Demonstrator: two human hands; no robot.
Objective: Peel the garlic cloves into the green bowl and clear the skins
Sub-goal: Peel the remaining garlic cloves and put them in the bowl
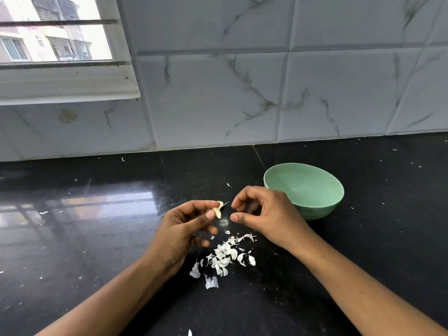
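Black polished countertop (97, 238), marble-veined wall tiles (218, 93), one window (55, 32) — one green bowl (315, 187), one skin heap (225, 258); left hand (184, 229) pinches one garlic clove (217, 212), right hand (266, 212) curled, empty.

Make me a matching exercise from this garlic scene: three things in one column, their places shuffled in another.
Things:
1. garlic clove
2. green bowl
3. peeled skins

Places:
A. heaped on the black counter between the wrists
B. pinched in the left hand
C. on the counter just beyond the right hand

Pairs: 1-B, 2-C, 3-A
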